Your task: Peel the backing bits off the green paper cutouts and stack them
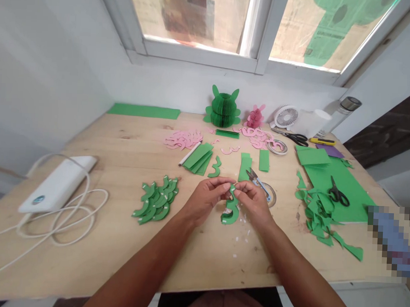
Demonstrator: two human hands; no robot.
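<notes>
Both my hands meet over the middle of the table at a wavy green paper cutout (pixel 234 213). My left hand (pixel 210 192) pinches its upper end from the left. From the other side my right hand (pixel 252 198) has its thumb and fingertips closed on the same end. Small white tape pieces show on the cutout, and white scraps lie beside it. Left of my hands is a pile of similar green cutouts (pixel 157 199) with white marks. Another wavy green cutout (pixel 215 167) lies just beyond my left hand. Small scissors (pixel 258 180) and a tape roll (pixel 274 197) sit past my right hand.
Green paper scraps (pixel 319 213), black scissors (pixel 338 193) and green sheets (pixel 346 182) lie at right. Farther back are pink cutouts (pixel 183 139), a green honeycomb paper figure (pixel 223 109), a smaller pink one (pixel 254 117) and a fan (pixel 285 116). A white device (pixel 59 183) with looped cable stands left.
</notes>
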